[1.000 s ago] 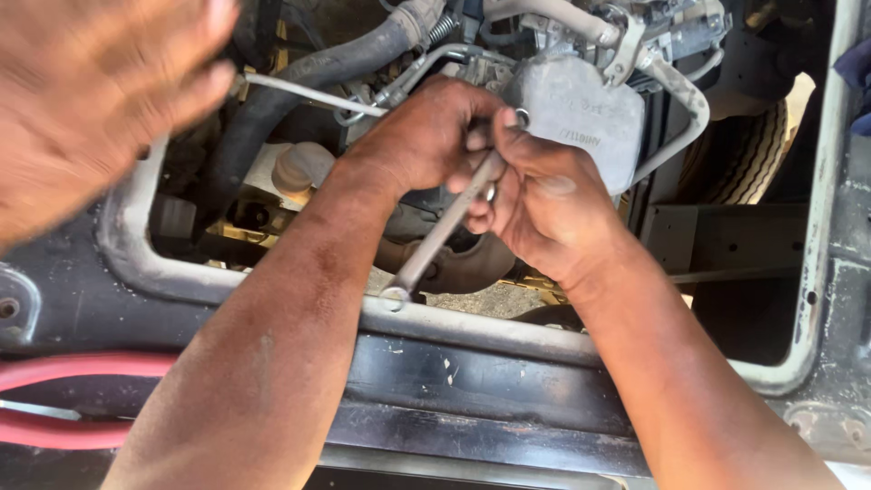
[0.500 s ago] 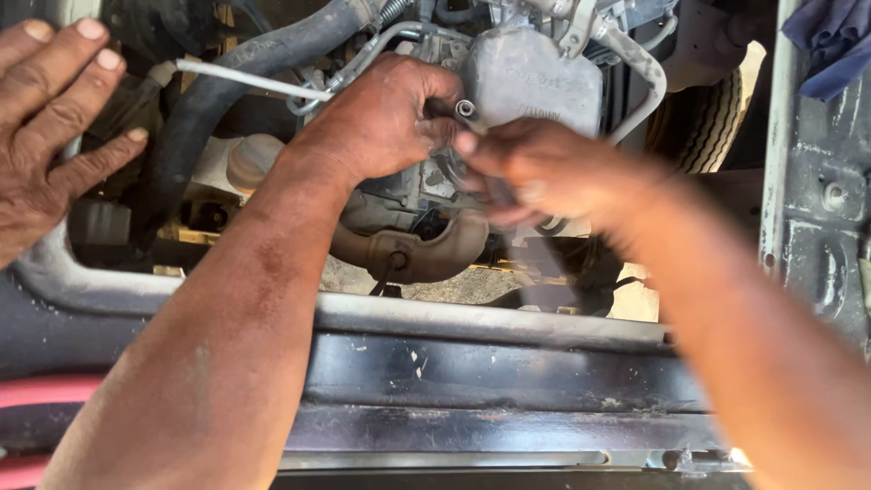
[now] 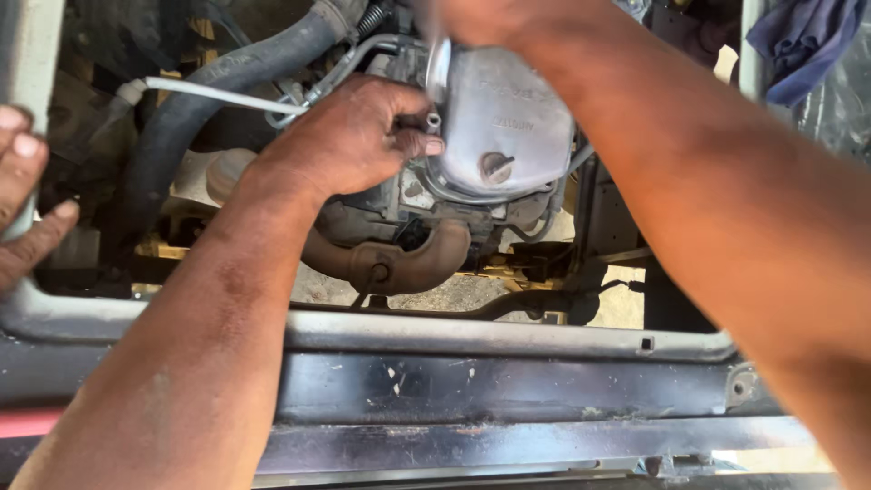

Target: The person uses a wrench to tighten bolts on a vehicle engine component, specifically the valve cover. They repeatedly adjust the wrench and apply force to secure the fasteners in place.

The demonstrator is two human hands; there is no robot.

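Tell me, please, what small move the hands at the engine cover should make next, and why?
Probably steady the right hand before turning anything. It is blurred at the top of the metal cover with a shiny tool, while the left hand pinches a small fitting at the cover's left edge, so a slip could strike those fingers.

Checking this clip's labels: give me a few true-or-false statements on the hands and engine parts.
1. The left hand grips at the edge of the grey metal cover. True.
2. The right hand rests on the black frame rail. False: it is up at the cover's top, blurred.
3. A blue cloth lies top right. True.
4. The black hose runs right of the cover. False: it runs left of it.
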